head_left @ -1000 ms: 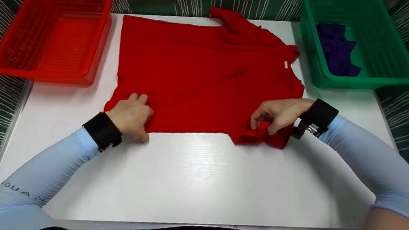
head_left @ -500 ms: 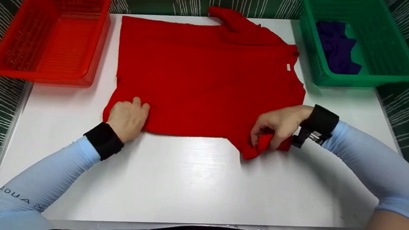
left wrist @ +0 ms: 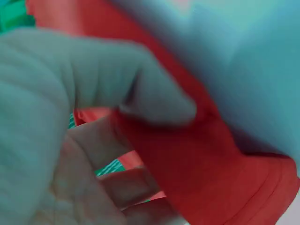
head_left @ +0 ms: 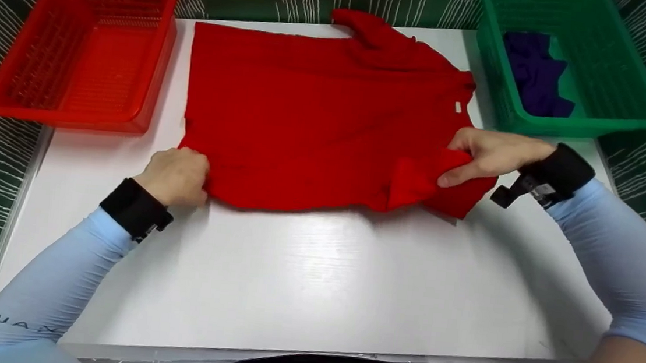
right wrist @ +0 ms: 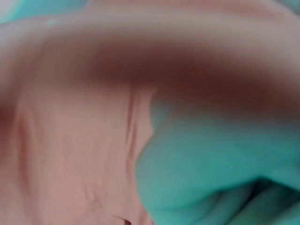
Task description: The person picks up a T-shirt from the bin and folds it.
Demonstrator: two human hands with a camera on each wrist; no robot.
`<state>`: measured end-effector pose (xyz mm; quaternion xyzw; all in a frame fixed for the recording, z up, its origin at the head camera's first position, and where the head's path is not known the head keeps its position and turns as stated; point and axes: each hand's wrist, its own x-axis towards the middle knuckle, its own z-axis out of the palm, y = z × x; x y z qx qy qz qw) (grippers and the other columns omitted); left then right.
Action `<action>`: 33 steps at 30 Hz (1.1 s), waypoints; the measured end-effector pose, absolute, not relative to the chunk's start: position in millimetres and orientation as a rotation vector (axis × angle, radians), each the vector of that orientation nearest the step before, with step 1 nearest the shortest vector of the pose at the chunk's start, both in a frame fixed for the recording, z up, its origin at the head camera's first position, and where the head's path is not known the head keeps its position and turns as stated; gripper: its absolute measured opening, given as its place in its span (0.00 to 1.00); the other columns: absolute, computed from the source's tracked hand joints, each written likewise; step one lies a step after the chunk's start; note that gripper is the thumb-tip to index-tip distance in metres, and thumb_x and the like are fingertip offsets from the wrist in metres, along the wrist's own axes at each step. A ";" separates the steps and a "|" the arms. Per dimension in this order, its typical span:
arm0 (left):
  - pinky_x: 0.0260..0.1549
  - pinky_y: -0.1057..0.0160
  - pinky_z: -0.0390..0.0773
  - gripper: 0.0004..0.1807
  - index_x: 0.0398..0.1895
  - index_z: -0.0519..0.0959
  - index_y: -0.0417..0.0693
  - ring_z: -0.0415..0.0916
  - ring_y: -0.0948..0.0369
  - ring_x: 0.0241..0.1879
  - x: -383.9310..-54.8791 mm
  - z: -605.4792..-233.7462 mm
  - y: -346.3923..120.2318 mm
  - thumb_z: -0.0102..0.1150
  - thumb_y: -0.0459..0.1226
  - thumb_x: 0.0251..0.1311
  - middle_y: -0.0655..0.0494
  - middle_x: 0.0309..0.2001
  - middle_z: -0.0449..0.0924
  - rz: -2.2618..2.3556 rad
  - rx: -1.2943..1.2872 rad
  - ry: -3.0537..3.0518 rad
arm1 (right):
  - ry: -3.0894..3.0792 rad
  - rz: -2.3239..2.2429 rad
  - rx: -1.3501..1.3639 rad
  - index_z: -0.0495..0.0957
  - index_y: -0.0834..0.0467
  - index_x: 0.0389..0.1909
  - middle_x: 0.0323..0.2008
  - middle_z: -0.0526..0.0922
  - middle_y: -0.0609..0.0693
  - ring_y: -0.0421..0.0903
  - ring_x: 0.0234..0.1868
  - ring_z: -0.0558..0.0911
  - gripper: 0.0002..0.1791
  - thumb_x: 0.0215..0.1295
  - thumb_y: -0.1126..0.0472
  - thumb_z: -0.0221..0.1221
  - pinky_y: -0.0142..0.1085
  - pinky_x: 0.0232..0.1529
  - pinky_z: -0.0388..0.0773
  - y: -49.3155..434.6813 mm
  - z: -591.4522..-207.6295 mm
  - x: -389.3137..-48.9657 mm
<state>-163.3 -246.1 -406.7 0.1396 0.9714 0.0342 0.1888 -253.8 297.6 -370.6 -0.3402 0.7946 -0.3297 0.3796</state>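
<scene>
A red T-shirt [head_left: 317, 116] lies spread across the white table, its hem at the left and its neckline, with a small white label, at the right. My left hand [head_left: 174, 175] grips the near corner of the hem. In the left wrist view the thumb presses the red cloth [left wrist: 187, 159] against the curled fingers. At the near sleeve my right hand [head_left: 492, 155] pinches a lifted fold of the shirt between thumb and fingers. The right wrist view is blurred, with cloth [right wrist: 75, 154] beside the curled hand [right wrist: 201, 164].
A red plastic basket [head_left: 152, 90] stands at the back left of the white table [head_left: 314, 286]. At the back right is a green basket [head_left: 635, 86] with a dark purple cloth [head_left: 534, 77] inside. Green walls with white streaks enclose the table's sides and back.
My left hand has gone from resting on the shirt to gripping its hem corner, moving left. My right hand has moved right and away from me, lifting the sleeve-side cloth with it.
</scene>
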 end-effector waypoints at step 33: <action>0.73 0.37 0.75 0.37 0.80 0.66 0.38 0.77 0.35 0.70 -244.1 -433.2 -272.1 0.67 0.44 0.75 0.29 0.71 0.79 0.994 -0.326 2.944 | 3.005 -0.834 -0.257 0.66 0.61 0.85 0.70 0.79 0.72 0.71 0.67 0.80 0.44 0.80 0.38 0.61 0.67 0.67 0.78 273.7 -393.2 -341.9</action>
